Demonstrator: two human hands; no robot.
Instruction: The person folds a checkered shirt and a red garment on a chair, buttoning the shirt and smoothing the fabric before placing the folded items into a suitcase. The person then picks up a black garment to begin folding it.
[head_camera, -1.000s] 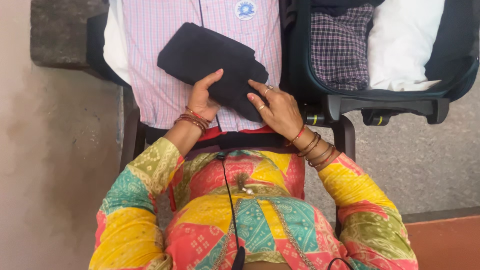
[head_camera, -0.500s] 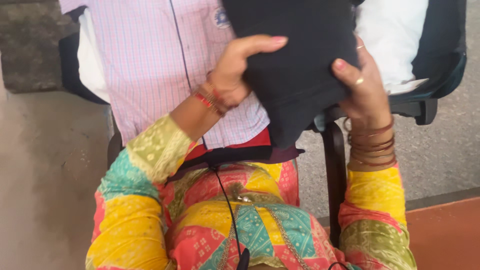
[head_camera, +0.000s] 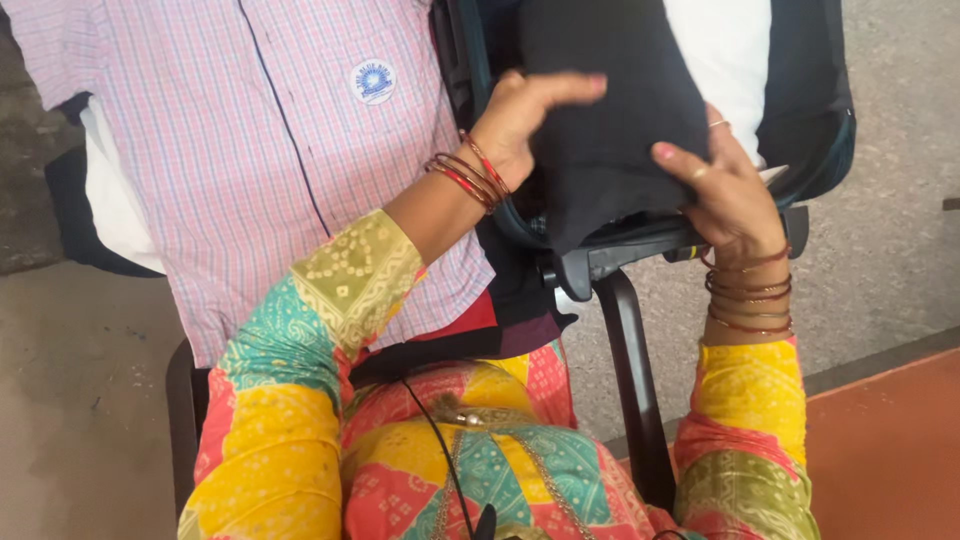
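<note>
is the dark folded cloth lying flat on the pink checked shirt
No, both the left hand and right hand hold the dark folded cloth up over the open suitcase.

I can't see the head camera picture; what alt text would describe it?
Both hands, left hand and right hand, grip a folded black cloth garment above an open dark suitcase holding white fabric. Beside it, a pink checked shirt with a round badge lies spread on a chair.
</note>
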